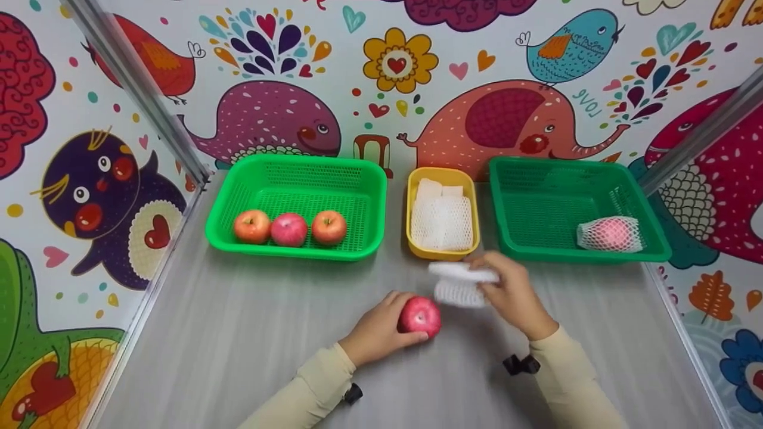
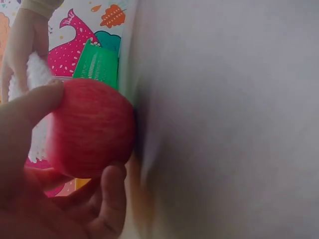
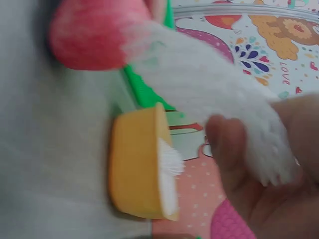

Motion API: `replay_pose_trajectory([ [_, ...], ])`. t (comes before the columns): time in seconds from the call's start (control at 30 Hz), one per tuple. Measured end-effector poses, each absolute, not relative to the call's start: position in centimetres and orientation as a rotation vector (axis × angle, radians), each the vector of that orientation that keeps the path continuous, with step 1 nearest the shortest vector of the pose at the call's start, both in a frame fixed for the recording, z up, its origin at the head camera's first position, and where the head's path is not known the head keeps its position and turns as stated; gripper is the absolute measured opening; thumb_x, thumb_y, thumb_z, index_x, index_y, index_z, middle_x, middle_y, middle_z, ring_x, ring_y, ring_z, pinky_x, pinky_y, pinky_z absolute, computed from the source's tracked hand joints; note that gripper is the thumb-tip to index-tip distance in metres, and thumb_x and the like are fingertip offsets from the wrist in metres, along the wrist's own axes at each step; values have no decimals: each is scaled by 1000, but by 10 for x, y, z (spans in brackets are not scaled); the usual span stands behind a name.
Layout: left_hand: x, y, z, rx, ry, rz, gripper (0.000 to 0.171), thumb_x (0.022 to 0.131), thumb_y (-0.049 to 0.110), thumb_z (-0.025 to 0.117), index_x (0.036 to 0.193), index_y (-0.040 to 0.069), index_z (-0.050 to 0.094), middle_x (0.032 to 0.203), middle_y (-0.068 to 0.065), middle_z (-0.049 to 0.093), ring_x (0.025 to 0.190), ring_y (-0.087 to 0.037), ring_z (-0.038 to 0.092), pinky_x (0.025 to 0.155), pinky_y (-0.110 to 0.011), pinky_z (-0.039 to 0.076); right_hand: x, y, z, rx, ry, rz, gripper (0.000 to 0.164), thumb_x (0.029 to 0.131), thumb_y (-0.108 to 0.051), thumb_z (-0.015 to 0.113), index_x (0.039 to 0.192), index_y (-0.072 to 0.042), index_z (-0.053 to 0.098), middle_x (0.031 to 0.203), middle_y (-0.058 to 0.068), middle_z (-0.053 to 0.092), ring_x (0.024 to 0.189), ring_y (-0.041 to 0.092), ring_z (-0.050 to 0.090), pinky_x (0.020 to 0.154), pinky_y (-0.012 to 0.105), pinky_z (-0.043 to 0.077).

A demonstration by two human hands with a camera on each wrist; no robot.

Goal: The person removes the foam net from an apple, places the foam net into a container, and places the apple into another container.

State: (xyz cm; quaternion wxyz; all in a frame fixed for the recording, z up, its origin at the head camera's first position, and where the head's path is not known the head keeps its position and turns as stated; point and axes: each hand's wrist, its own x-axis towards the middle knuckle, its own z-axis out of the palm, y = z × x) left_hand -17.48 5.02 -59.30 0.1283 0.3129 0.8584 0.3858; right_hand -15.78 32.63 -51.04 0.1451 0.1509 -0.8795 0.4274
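A red apple (image 1: pixel 422 317) is on the grey table in front of the yellow basket, and my left hand (image 1: pixel 381 329) grips it from the left. In the left wrist view, thumb and fingers curl round the apple (image 2: pixel 92 129). My right hand (image 1: pixel 515 295) pinches a white foam net sleeve (image 1: pixel 459 292), blurred, just right of and above the apple. The right wrist view shows the sleeve (image 3: pixel 199 74) reaching from my right hand (image 3: pixel 264 169) toward the apple (image 3: pixel 97 35); whether they touch I cannot tell.
The light green basket (image 1: pixel 298 253) at left holds three apples. More foam sleeves lie in the yellow basket (image 1: pixel 442 255). At right, the dark green basket (image 1: pixel 554 253) contains one apple in a net sleeve (image 1: pixel 611 233). Patterned walls enclose the table (image 1: pixel 238 333).
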Motion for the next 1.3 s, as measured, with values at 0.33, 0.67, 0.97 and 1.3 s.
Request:
replay_pose_trajectory([
  [0.33,-172,53,-595,844,2471,1120,71,83,57,76,135,16,54,130,-1,56,113,-18,59,95,-41,51,-221,313,-495,38,-2596,928,50,92,0,64,142,-2,56,154,6,42,137,24,43,104,40,45],
  [0.67,-172,61,-597,843,2449,1127,70,83,57,77,135,15,55,127,0,57,111,-15,59,95,-39,51,-281,297,-536,203,-3115,672,76,99,-34,65,158,-6,27,167,11,10,150,36,16,114,50,28],
  [0.97,-176,67,-594,848,2444,1136,71,82,58,77,134,15,54,126,0,56,111,-13,58,94,-37,51,-306,291,-549,512,-3392,335,57,107,-28,48,154,1,36,159,24,27,146,40,26,118,49,19],
  [1.3,-192,53,-561,836,2486,1070,80,82,69,68,145,24,49,131,-6,54,113,-24,60,88,-43,53,-330,270,-525,407,-3643,247,63,104,-34,51,158,-9,30,162,18,25,146,41,25,117,51,23],
])
